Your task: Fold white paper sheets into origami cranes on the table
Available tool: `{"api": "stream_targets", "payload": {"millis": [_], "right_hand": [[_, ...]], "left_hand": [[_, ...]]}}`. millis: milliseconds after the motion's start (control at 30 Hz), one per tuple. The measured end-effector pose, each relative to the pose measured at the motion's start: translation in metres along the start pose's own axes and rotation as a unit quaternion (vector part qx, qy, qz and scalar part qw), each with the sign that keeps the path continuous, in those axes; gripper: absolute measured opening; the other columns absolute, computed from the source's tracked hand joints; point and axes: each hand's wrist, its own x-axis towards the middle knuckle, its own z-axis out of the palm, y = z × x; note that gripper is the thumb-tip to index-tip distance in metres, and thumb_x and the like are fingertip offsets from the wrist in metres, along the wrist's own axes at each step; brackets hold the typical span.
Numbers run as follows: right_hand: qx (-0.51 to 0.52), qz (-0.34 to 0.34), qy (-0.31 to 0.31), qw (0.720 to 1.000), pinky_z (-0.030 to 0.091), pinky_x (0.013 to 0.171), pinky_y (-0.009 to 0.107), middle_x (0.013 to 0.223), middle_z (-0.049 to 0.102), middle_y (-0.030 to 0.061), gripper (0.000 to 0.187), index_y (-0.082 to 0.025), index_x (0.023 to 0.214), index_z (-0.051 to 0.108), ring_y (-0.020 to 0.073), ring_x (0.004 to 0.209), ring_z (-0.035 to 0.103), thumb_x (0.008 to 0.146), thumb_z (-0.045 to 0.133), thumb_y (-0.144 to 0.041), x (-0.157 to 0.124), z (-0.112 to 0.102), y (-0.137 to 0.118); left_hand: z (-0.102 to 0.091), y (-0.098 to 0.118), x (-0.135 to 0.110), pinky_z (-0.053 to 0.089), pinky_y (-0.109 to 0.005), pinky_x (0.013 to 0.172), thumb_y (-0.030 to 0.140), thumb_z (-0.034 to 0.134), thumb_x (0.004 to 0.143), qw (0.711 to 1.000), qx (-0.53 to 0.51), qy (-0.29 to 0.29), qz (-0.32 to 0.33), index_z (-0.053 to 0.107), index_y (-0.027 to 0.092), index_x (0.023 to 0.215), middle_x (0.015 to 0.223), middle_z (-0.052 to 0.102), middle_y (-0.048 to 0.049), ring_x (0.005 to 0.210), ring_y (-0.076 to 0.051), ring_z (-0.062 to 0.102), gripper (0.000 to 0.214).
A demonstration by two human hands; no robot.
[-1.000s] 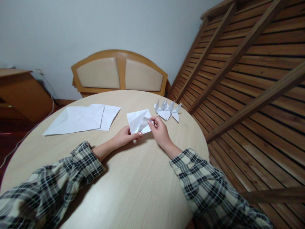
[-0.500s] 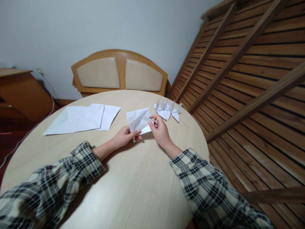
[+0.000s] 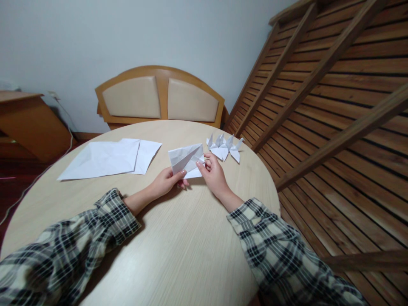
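Observation:
A creased white paper sheet (image 3: pixel 183 158), partly folded, is held just above the round table (image 3: pixel 165 238). My left hand (image 3: pixel 166 181) pinches its lower left corner between thumb and fingers. My right hand (image 3: pixel 214 174) pinches its right edge, fingers curled. Both sleeves are plaid. Just beyond my right hand, several finished white paper cranes (image 3: pixel 225 147) stand on the table.
Flat white paper sheets (image 3: pixel 110 157) lie at the table's far left. A wooden chair with padded back (image 3: pixel 159 100) stands behind the table. A slatted wooden panel (image 3: pixel 334 110) leans along the right. A wooden cabinet (image 3: pixel 28 123) and cable sit at far left.
The paper's upper flap has folded down and flattened between the hands. My left thumb has shifted slightly up the paper. Arms stay in place.

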Motion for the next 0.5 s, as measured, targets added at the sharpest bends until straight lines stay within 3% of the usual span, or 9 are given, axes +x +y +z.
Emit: {"api": "stream_targets", "payload": {"millis": [67,200,500], "right_hand": [[-0.010,0.003,-0.008,1.000,0.043,0.058,0.029,0.072,0.056,-0.0008,0.021,-0.023,0.095,0.054,0.0163,0.067,0.054,0.087,0.061,-0.042,0.000,0.000,0.001],[-0.036,-0.001,-0.008,0.999,0.039,0.055,0.028,0.067,0.049,-0.0024,0.026,-0.023,0.077,0.049,0.0145,0.062,0.047,0.088,0.060,-0.044,-0.001,-0.001,0.001],[-0.036,-0.007,-0.002,0.999,0.035,0.057,0.030,0.067,0.047,-0.0024,0.026,-0.023,0.078,0.047,0.0148,0.061,0.046,0.094,0.048,-0.043,-0.002,-0.001,-0.009]], "left_hand": [[0.000,0.000,0.000,0.050,-0.028,0.062,0.044,0.059,0.088,1.000,0.006,0.000,0.001,0.063,0.013,0.076,0.069,0.068,-0.0087,0.059,-0.014,0.059,0.034],[-0.001,0.003,-0.001,0.048,-0.027,0.061,0.045,0.058,0.089,0.999,0.051,-0.001,0.009,0.066,0.012,0.076,0.068,0.069,-0.0096,0.059,-0.013,0.058,0.036],[0.000,0.004,-0.002,0.040,-0.024,0.049,0.042,0.067,0.082,0.994,0.108,0.013,-0.014,0.068,0.013,0.069,0.062,0.070,-0.0076,0.052,-0.013,0.057,0.032]]}}
